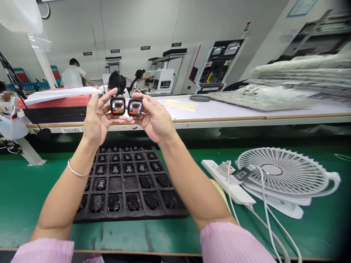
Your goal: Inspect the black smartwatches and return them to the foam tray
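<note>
- Pink ribbed sleeves (233,243) cover both upper forearms, pushed back.
- A thin silver bangle (76,171) circles the left wrist.
- Left hand (95,118) and right hand (156,118) are bare, ungloved.

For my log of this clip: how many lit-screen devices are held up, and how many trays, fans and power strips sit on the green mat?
Lit-screen devices: 2, one in the left hand, one in the right hand
Foam tray: 1
Fan: 1
Power strip: 1
Total: 5

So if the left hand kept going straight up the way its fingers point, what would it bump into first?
Probably nothing close. The left hand holds a small screen device with fingers pointing up and forward, where only open air shows above the white shelf. Depth is hard to judge.
</note>
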Motion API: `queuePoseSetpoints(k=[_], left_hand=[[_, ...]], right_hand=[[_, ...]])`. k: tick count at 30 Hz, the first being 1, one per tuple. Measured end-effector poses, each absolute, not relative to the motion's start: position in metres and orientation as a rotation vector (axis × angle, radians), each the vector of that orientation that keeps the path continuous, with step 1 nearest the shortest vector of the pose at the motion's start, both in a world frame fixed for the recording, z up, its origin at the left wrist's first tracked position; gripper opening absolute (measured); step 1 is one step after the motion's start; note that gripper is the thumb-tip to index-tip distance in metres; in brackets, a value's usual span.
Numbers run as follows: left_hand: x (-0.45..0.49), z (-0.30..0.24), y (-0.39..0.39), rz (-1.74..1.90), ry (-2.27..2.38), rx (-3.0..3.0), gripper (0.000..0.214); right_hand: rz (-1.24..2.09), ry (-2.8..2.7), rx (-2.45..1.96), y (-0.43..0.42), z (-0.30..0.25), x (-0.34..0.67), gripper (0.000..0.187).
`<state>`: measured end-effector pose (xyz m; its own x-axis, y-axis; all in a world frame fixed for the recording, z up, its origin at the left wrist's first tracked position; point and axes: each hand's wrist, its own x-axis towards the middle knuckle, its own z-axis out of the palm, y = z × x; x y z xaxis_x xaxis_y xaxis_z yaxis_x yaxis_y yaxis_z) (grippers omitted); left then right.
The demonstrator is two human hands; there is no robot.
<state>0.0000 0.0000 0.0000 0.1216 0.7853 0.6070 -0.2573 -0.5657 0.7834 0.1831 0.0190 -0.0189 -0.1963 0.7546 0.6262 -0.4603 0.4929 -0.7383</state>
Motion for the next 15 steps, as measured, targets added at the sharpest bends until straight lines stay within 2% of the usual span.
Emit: queuePoseSetpoints(k=[15], left_hand=[[0.0,-0.017,-0.011,1.547,0.616,1.487,0.075]], right_hand=[[1.221,-1.359,-0.327,0.011,-0.038,0.188,0.028]])
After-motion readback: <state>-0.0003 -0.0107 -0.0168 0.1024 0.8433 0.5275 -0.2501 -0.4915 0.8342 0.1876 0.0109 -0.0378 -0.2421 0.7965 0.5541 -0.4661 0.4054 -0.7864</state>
